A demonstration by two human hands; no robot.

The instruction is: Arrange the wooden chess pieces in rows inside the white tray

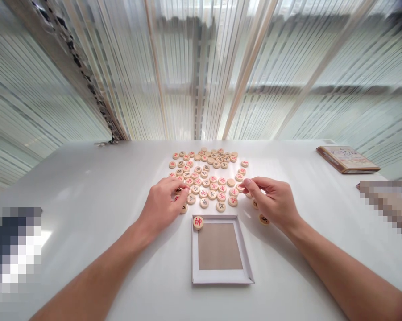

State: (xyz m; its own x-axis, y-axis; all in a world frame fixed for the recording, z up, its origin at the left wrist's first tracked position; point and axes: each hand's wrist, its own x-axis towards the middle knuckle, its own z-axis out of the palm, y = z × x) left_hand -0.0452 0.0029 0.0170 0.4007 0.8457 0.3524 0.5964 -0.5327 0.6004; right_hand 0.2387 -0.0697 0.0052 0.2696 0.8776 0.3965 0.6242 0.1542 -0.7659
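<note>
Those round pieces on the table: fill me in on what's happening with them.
A person's left hand and right hand are at opposite sides of a spread of round pieces on a white table; whether either grips one is unclear. One red-marked piece sits at the far left corner of a shallow tray, nearer the person. A flat box lies off to the right.
</note>
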